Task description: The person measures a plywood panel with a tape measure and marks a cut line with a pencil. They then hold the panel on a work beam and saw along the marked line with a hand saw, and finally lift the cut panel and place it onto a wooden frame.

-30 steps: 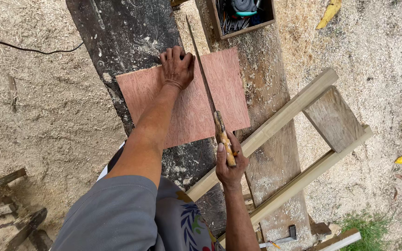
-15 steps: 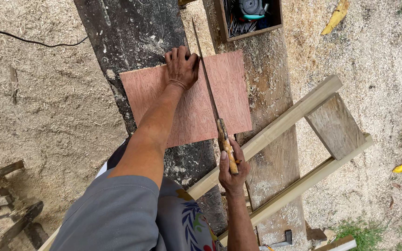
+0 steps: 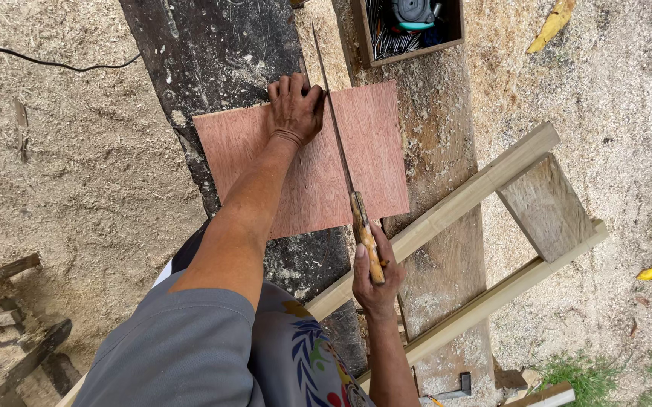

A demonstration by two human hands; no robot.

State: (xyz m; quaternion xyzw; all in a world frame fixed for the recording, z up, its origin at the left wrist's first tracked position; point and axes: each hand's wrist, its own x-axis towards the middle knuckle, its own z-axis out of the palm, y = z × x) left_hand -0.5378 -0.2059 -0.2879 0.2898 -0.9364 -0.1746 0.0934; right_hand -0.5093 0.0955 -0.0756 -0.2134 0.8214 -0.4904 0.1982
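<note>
A reddish plywood sheet [image 3: 375,143] lies flat across a dark plank [image 3: 213,68] and a sawdust-covered board [image 3: 446,256]. My left hand [image 3: 294,107] presses down on the sheet's far edge, fingers spread. My right hand [image 3: 375,279] grips the wooden handle of a long hand saw [image 3: 333,120]. The saw's thin blade stands on edge across the sheet, just right of my left hand, and runs from the near edge past the far edge.
A wooden box [image 3: 409,26] with nails and a teal tool sits at the top. A pale timber frame [image 3: 476,249] slants at the right. A black cable [image 3: 47,62] crosses the sawdust ground at left. Scrap wood [image 3: 9,324] lies at lower left.
The view has shifted slightly. My right hand with the saw has drawn back a little toward me. My left hand stays on the sheet's far edge.
</note>
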